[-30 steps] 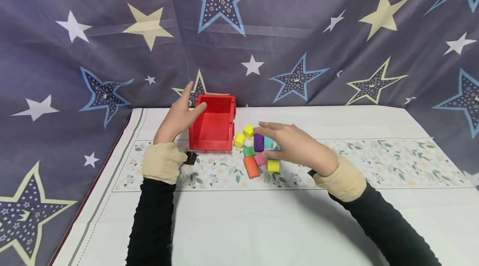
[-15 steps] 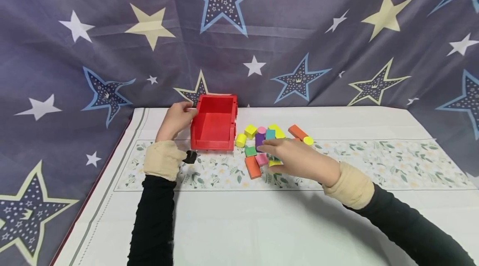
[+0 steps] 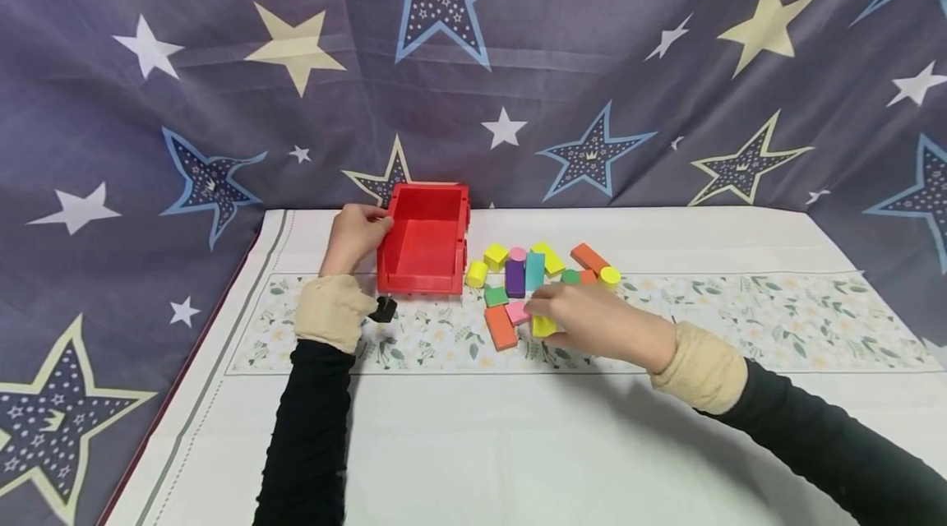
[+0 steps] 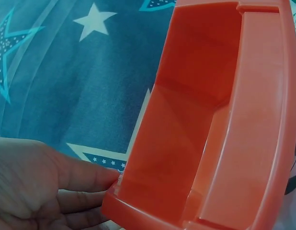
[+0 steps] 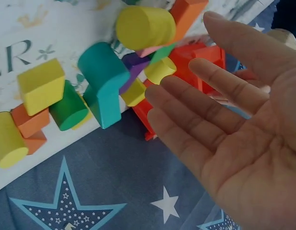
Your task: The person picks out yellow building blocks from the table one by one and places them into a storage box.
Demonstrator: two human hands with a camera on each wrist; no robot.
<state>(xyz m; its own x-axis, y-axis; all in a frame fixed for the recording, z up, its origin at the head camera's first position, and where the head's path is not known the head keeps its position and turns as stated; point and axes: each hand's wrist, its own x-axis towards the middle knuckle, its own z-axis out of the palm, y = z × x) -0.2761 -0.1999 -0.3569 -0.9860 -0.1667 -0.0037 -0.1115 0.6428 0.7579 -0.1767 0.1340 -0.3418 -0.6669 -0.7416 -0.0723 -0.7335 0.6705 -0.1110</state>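
A red plastic bin (image 3: 423, 251), open at the top, stands at the back of the table, left of the blocks. My left hand (image 3: 355, 238) pinches its left side; the left wrist view has the thumb (image 4: 88, 177) at the bin's corner and the other fingers lower down. My right hand (image 3: 602, 325) is low over the near side of the blocks, fingertips around a yellow cylinder block (image 3: 543, 326). In the right wrist view the fingers are spread and fairly straight, with a gap between the thumb and that cylinder (image 5: 144, 28). Beside it lie a pink block (image 3: 517, 312) and an orange block (image 3: 501, 329).
Farther back lie more blocks: a purple one (image 3: 515, 279), a light blue one (image 3: 535, 272), a green one (image 3: 496, 296) and several yellow and orange ones. The white table (image 3: 459, 444) has a floral strip across it. A star-patterned curtain (image 3: 562, 57) rises directly behind.
My left hand has lowered from above the bin's rim and now grips its side. The right hand has come down and slightly toward me, over the yellow cylinder block.
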